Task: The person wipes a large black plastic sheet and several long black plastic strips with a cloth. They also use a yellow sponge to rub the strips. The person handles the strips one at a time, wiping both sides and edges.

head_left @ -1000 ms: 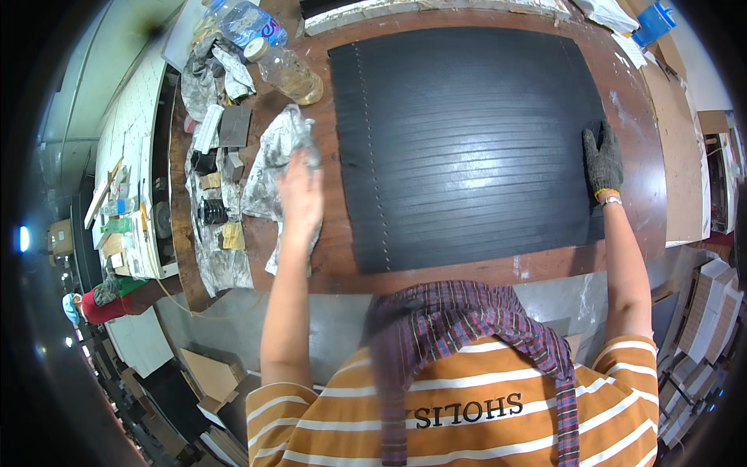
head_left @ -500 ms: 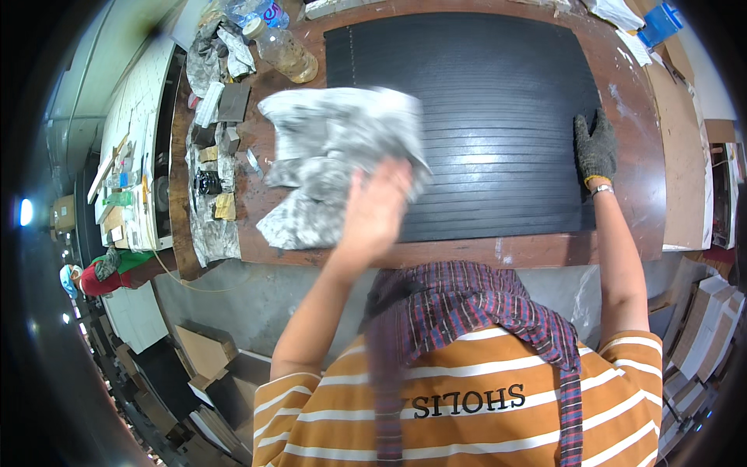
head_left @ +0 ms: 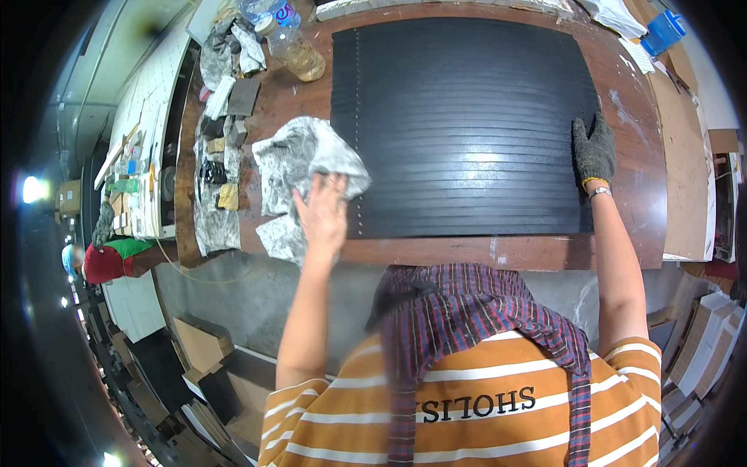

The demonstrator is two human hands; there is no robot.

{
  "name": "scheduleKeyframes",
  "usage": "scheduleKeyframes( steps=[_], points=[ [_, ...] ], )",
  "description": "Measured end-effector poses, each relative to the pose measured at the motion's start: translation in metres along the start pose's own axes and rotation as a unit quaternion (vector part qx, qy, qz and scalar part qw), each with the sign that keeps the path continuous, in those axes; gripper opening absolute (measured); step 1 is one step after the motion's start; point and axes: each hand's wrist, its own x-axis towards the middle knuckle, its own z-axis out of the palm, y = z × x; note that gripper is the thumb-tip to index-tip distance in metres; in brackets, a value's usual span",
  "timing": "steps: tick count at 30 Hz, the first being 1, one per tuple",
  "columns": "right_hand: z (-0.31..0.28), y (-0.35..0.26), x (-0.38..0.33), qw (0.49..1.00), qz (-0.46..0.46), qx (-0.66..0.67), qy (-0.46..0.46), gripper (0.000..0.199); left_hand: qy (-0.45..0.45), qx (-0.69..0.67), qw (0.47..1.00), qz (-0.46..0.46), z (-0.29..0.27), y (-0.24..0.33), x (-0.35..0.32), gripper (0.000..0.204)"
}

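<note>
A black, ribbed rectangular panel lies flat on the brown table, with a row of small dots along its left side. My bare left hand is at the panel's lower left edge, its fingers on a crumpled white cloth smudged with grey. Part of the cloth hangs toward the table's near edge. At the panel's right edge rests my right hand in a dark grey knitted glove, thumb and fingers apart, holding nothing.
Left of the cloth, a stained strip carries small blocks and pads. A lidded jar stands at the back left beside a clear bottle. A blue container is at the far right. Another person works at the left.
My left hand and the cloth have moved left, off most of the panel, and the cloth has bunched up. My right hand stays at the right edge.
</note>
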Motion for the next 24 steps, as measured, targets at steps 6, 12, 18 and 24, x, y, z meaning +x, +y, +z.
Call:
scheduleKeyframes(
  steps=[6,12,18,24],
  points=[
    [0.006,0.007,0.001,0.999,-0.032,0.006,0.028,0.074,-0.065,0.023,0.994,0.080,-0.004,-0.017,0.000,0.049],
    [0.005,0.007,0.003,0.999,-0.036,0.007,0.023,0.072,0.048,-0.021,0.981,-0.188,-0.040,0.027,0.015,0.051],
    [0.004,0.007,0.002,0.999,-0.027,0.022,0.010,0.071,-0.067,-0.085,0.979,0.170,-0.019,0.160,0.002,0.053],
    [0.002,0.009,0.003,0.999,-0.032,0.015,0.013,0.072,-0.064,0.123,0.985,-0.100,-0.030,0.098,-0.012,0.057]
  ],
)
